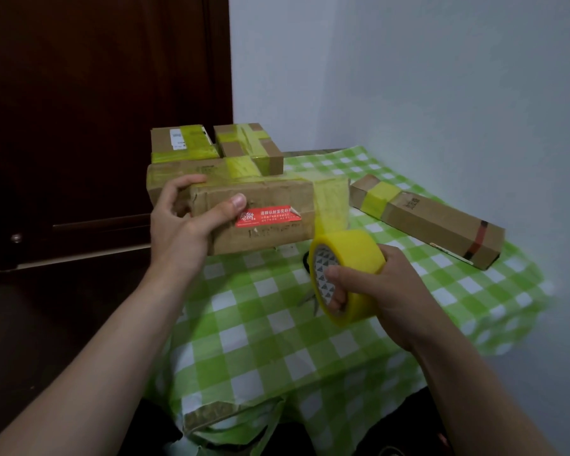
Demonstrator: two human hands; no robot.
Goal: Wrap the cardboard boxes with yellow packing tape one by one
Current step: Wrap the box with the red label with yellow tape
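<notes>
My left hand (185, 222) grips the left end of a brown cardboard box (270, 232) with a red label, held above the table. Yellow tape crosses its top. My right hand (372, 291) holds a roll of yellow packing tape (349, 255), with fingers inside its core. A stretch of tape (331, 205) runs from the roll up over the box's right end.
Two taped boxes (185, 143) (247, 143) are stacked at the back left. A long narrow box (435, 222) with a yellow band lies at the right. The table carries a green checked cloth (260, 324). A dark wooden door (96, 110) stands at left and a white wall at right.
</notes>
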